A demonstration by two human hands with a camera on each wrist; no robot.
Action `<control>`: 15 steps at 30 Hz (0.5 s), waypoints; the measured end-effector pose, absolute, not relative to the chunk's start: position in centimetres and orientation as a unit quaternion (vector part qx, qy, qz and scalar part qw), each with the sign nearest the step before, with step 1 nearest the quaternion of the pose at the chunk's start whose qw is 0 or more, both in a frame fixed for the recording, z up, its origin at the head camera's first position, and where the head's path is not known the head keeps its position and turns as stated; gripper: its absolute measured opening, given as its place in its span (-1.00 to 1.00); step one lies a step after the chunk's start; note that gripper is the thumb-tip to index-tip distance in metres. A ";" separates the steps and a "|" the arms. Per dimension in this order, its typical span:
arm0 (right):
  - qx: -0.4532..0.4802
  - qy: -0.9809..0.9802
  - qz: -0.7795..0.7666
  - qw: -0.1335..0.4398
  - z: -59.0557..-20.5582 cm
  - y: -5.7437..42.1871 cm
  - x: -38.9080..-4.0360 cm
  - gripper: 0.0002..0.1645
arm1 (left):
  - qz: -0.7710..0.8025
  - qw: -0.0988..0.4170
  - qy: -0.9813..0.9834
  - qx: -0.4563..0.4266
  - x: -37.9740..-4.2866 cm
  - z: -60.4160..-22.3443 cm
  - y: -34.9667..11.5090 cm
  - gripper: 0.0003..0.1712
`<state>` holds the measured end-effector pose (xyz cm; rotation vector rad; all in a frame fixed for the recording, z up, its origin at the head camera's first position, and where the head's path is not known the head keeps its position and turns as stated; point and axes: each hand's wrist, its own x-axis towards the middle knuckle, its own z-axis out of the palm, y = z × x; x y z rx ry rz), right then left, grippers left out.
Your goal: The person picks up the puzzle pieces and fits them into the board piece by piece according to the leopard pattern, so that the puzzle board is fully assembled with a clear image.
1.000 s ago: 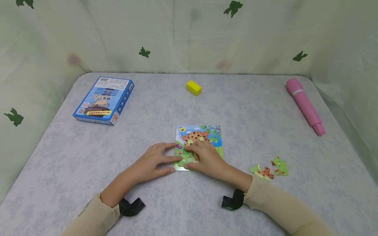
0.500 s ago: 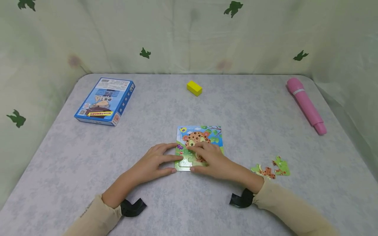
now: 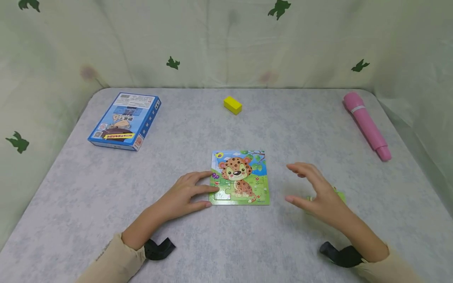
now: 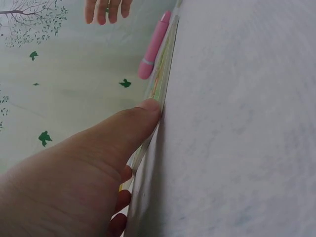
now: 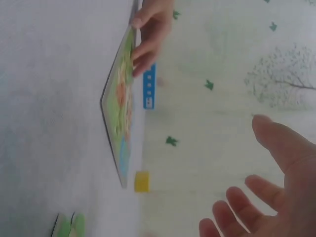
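Note:
A small leopard jigsaw puzzle [image 3: 242, 186] lies on the table in front of the person. My left hand [image 3: 185, 196] rests at its left edge, fingers spread and fairly straight, their tips on the border. In the left wrist view the thumb [image 4: 126, 126] lies along the edge of the board. Right of the puzzle, my right hand [image 3: 323, 200] hovers with thumb and fingers wide apart, nothing between them. Loose green jigsaw pieces [image 3: 341, 195] lie beneath it, mostly hidden by the hand. Some pieces [image 5: 76, 225] also show in the right wrist view's bottom corner.
A blue box [image 3: 124, 120] lies at the back left. Behind the puzzle sits a yellow block [image 3: 232, 105]. A pink microphone-shaped object [image 3: 366, 125] lies toward the back right. Pale cloth with green bird shapes hangs behind the grey table [image 3: 184, 251].
My right hand has lifted off the puzzle and moved right, over the loose pieces, with its fingers spreading. The leopard picture is uncovered. My left hand has stayed in place.

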<state>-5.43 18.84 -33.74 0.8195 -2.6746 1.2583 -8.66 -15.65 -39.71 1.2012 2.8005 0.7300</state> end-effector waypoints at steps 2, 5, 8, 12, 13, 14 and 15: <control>0.242 -0.881 0.404 0.045 -33.9 20.2 -4.7 -0.15 | 0.232 0.004 0.894 0.383 -8.6 -39.7 -15.7 -0.57; 0.206 -0.893 0.398 0.039 -34.8 22.1 -3.9 -0.14 | 0.235 0.003 0.893 0.383 -8.6 -39.7 -15.7 -0.57; 0.188 -0.905 0.380 0.027 -35.8 23.3 -3.3 -0.13 | 0.236 0.004 0.893 0.382 -8.7 -39.7 -15.7 -0.57; 0.180 -0.922 0.342 -0.019 -37.1 24.5 -2.9 -0.15 | 0.236 0.006 0.893 0.382 -8.7 -39.8 -15.7 -0.56; 0.176 -0.927 0.330 -0.034 -37.4 24.7 -2.8 -0.15 | 0.236 0.007 0.894 0.382 -8.7 -39.8 -15.7 -0.56; 0.175 -0.931 0.317 -0.046 -37.6 24.9 -2.8 -0.15 | 0.236 0.007 0.894 0.382 -8.7 -39.8 -15.7 -0.56; 0.175 -0.934 0.306 -0.054 -37.8 25.2 -2.8 -0.16 | 0.236 0.007 0.894 0.381 -8.7 -39.8 -15.7 -0.56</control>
